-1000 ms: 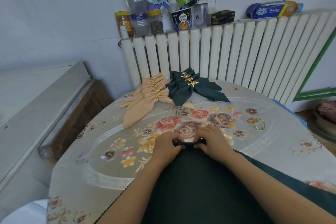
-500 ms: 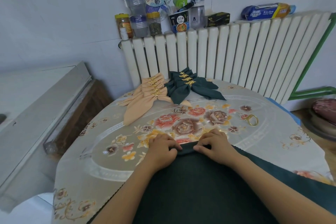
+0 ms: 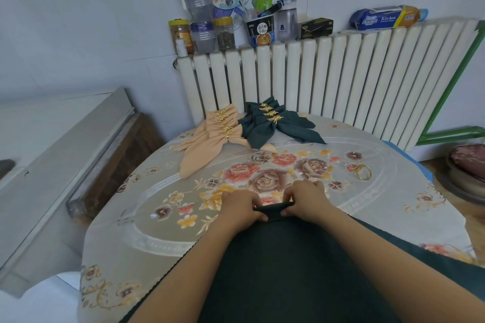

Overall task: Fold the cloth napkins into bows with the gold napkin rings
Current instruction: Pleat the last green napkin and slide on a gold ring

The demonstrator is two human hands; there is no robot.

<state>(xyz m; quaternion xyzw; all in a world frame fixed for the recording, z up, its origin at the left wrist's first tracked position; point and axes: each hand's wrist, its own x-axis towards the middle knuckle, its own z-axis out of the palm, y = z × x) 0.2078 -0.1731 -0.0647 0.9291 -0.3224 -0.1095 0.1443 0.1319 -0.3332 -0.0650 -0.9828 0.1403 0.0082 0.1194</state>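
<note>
A dark green cloth napkin (image 3: 288, 265) lies spread on the floral tablecloth in front of me. My left hand (image 3: 241, 207) and my right hand (image 3: 307, 199) pinch its far corner side by side, with a small fold of cloth raised between them. A loose gold napkin ring (image 3: 363, 173) lies on the table to the right of my hands. At the back, finished peach bows (image 3: 220, 131) and dark green bows (image 3: 273, 123) with gold rings lie in two rows.
A white radiator (image 3: 328, 81) runs behind the round table (image 3: 147, 217); jars, bottles and a cup stand on top of it (image 3: 202, 21). A grey cabinet (image 3: 52, 165) stands at the left. A cushioned stool (image 3: 469, 165) is at the right edge.
My hands have gathered the napkin's far corner, drawn it towards me, then lifted a small fold between them. The view shifted slightly.
</note>
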